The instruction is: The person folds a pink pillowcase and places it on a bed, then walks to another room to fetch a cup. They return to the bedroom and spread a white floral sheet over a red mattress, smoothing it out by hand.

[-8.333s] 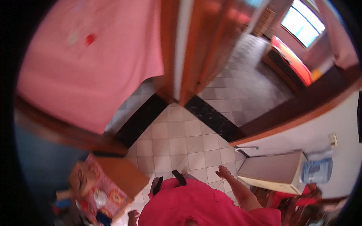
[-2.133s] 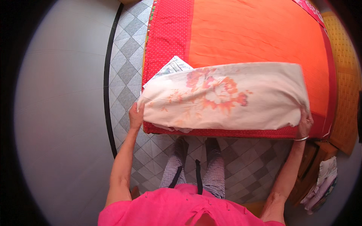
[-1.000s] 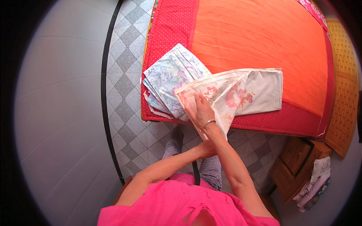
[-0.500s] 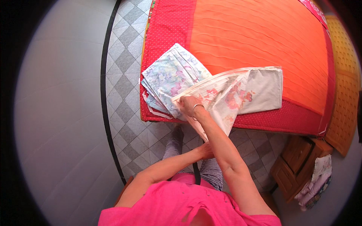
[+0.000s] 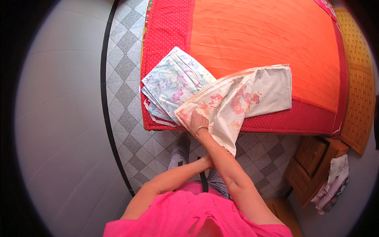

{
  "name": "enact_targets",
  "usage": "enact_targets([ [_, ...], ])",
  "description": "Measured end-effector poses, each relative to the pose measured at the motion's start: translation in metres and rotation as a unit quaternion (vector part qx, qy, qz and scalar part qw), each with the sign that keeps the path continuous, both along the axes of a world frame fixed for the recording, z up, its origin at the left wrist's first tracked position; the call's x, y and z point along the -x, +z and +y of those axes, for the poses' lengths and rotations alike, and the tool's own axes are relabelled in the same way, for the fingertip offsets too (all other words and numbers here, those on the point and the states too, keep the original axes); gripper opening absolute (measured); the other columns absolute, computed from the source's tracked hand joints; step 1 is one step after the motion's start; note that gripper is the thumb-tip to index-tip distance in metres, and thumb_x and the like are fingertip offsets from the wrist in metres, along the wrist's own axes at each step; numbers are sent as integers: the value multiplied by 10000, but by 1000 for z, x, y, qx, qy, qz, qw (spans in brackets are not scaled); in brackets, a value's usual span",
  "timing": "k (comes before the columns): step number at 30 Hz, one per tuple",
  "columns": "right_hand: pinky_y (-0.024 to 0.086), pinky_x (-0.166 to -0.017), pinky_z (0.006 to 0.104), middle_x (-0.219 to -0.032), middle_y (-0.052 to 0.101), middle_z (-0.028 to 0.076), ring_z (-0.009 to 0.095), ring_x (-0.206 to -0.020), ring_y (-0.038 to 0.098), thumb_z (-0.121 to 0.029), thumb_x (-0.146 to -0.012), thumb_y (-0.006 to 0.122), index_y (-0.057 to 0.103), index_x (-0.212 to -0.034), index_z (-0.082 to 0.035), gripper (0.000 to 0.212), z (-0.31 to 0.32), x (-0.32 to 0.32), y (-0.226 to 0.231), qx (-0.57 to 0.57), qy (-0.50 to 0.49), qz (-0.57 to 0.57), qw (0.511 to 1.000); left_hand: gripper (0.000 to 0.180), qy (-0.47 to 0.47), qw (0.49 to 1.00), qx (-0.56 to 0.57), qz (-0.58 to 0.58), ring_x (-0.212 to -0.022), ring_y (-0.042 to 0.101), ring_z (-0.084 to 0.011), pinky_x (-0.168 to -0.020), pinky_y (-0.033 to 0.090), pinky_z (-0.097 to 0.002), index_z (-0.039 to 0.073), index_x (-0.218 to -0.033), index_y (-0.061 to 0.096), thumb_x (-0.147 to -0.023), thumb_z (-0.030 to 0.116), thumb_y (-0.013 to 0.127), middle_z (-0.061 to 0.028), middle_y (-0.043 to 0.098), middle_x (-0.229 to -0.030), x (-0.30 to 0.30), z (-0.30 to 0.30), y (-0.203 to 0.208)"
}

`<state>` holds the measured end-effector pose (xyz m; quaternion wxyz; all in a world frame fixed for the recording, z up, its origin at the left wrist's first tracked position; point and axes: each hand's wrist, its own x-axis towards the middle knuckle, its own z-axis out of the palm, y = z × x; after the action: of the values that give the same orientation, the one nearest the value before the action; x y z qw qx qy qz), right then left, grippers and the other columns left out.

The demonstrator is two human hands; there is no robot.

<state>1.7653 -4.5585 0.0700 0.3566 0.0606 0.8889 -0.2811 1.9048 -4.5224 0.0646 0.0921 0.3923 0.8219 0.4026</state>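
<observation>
"How might the cream floral cloth (image 5: 225, 120), draped over the bed's (image 5: 260, 35) near edge, handle?"
"Probably light, limp; hold its left corner. Right hand's (image 5: 199, 121) fingers curl against it, pinch unclear; left hand's (image 5: 207, 161) hidden."

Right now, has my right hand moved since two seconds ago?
Yes: your right hand has moved left against the bed, from near its right corner toward its left one.

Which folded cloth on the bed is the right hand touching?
The cream cloth with orange-red flowers: the right hand is on its left end. The pale blue flowered cloth, farther left, has no hand on it.
</observation>
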Motion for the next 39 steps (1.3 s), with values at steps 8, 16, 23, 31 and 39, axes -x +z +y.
enact_targets([
  [8,450,-621,425,-746,595,184,352,-719,587,-489,-680,585,518,-863,-32,497,-13,9,0,-18,-60,43,997,153,-47,997,52,20,-645,444,-174,-606,363,-306,113,-721,425,-688,252,477,-23,408,-655,24,2,41],
  [16,451,-599,416,-778,571,141,319,-703,584,-315,-780,523,502,-911,-78,272,-16,-15,-47,-10,144,118,982,201,-71,995,71,26,-696,444,-179,-651,355,-317,94,-770,436,-703,281,462,-33,429,-705,23,7,37],
  [23,459,-606,381,-845,554,122,273,-716,591,-200,-787,481,536,-895,-82,169,-23,-18,-37,8,210,141,967,210,-77,995,67,21,-721,458,-177,-686,348,-309,85,-806,455,-721,276,461,-38,446,-734,19,4,33],
  [31,458,-618,354,-866,539,105,241,-766,586,-143,-758,477,574,-813,-105,118,-17,-8,-57,-9,305,117,945,148,-106,992,70,25,-720,464,-179,-704,358,-300,80,-807,444,-732,207,450,-49,436,-728,20,7,28],
  [39,466,-553,295,-763,485,80,223,-645,558,-94,-728,484,513,-732,-67,40,43,5,-5,80,164,351,919,330,4,925,-66,-373,-1090,430,-219,-927,325,-334,37,-1130,433,-811,125,444,-144,489,-1106,30,-12,44],
])
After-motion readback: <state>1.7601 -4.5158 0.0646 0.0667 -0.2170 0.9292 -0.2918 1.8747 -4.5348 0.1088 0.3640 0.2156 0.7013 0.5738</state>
